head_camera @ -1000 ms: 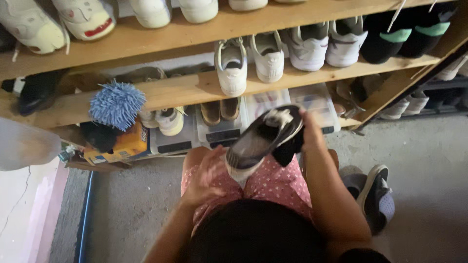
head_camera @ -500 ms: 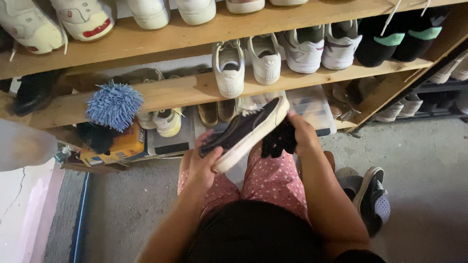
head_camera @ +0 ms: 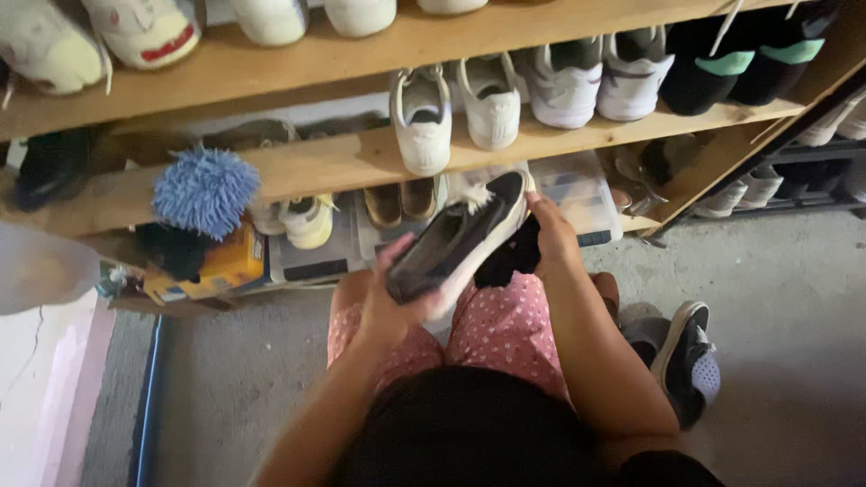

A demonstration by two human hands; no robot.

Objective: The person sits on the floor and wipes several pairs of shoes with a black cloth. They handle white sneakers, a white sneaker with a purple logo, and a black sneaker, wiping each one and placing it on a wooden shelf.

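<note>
A black sneaker with a white sole (head_camera: 460,239) is held over my lap, its opening facing up and toe toward the shelf. My left hand (head_camera: 390,307) grips its heel end from below. My right hand (head_camera: 550,233) is against the shoe's right side and holds a black cloth (head_camera: 507,257) bunched under the fingers. Pink dotted shorts (head_camera: 505,329) cover my knees beneath the shoe. A second black sneaker (head_camera: 687,361) lies on the concrete floor to my right.
A wooden shoe rack (head_camera: 343,162) faces me with white sneakers (head_camera: 456,108), grey ones (head_camera: 591,81) and black ones with green trim (head_camera: 740,59). A blue fluffy duster (head_camera: 206,191), a yellow box (head_camera: 221,263) and clear plastic bins (head_camera: 577,194) sit low down.
The shoe has turned from sole-up to opening-up and lowered slightly. My left hand rose from my thigh and took hold of its heel; my right hand stayed at the toe side.
</note>
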